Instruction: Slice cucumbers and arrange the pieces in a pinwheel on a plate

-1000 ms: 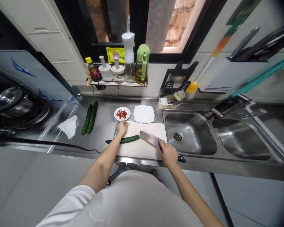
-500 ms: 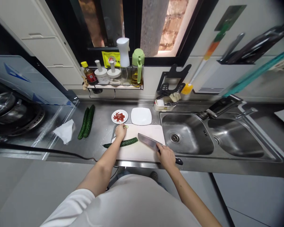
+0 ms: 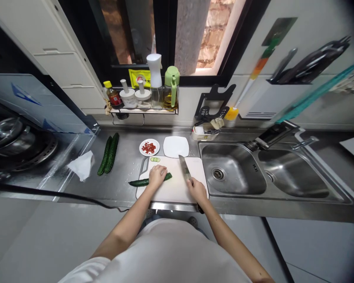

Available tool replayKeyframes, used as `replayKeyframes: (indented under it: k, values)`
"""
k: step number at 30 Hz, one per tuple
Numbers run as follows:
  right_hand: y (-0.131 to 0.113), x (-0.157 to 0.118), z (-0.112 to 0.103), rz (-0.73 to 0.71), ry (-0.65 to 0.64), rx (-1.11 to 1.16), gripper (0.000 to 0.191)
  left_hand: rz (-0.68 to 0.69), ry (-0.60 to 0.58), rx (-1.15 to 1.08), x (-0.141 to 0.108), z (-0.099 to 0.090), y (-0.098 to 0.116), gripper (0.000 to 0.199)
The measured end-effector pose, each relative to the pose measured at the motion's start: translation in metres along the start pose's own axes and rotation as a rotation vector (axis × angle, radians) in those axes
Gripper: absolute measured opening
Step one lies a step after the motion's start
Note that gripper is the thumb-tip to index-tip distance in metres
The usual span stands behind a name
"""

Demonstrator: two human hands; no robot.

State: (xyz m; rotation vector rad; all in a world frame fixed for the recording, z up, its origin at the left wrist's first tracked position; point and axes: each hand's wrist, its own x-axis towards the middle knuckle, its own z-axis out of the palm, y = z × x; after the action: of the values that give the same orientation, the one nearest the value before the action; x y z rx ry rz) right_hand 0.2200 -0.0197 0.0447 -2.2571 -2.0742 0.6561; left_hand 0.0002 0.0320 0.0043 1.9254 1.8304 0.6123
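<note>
A dark green cucumber (image 3: pixel 138 183) lies across the left part of the white cutting board (image 3: pixel 171 192), its narrow end past the board's edge. Over its middle rests my left hand (image 3: pixel 157 175), fingers curled down onto it. My right hand (image 3: pixel 198 191) grips the handle of a kitchen knife (image 3: pixel 183 165); the blade points away from me and stands right of the cucumber's cut end, apart from it. A few cucumber slices (image 3: pixel 155 159) lie at the board's far left corner.
Behind the board are a plate of chopped red pieces (image 3: pixel 149 147) and a white plate (image 3: pixel 176 147). Two whole cucumbers (image 3: pixel 108 154) and a crumpled white tissue (image 3: pixel 81 166) lie on the left. A double sink (image 3: pixel 233 169) borders the right side. Bottles (image 3: pixel 171 88) stand on a rack.
My left hand has left the slices at the far corner and come back onto the cucumber. The knife has swung so its tip points away from me, and my right hand has shifted left.
</note>
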Motion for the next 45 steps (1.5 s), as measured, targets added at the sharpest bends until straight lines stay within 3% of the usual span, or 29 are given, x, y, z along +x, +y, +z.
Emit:
replayKeyframes:
  k: [5, 16, 30, 39, 45]
  values:
    - [-0.020, 0.004, -0.008, -0.084, -0.084, -0.070, 0.036, 0.146, -0.091, 0.015, -0.017, 0.002, 0.000, 0.025]
    - [-0.042, 0.000, -0.012, -0.217, -0.196, -0.147, 0.029, 0.179, -0.106, 0.060, -0.022, 0.012, -0.008, 0.028]
    - [-0.044, 0.000, -0.009, -0.216, -0.190, -0.151, 0.029, 0.202, -0.076, 0.100, -0.024, 0.015, -0.009, 0.028]
    - [-0.043, 0.003, -0.007, -0.206, -0.220, -0.136, 0.030, 0.303, 0.050, 0.100, -0.024, 0.023, -0.016, 0.023]
    - [-0.044, 0.003, -0.010, -0.207, -0.257, -0.129, 0.028, 0.319, 0.073, 0.100, -0.024, 0.025, -0.018, 0.022]
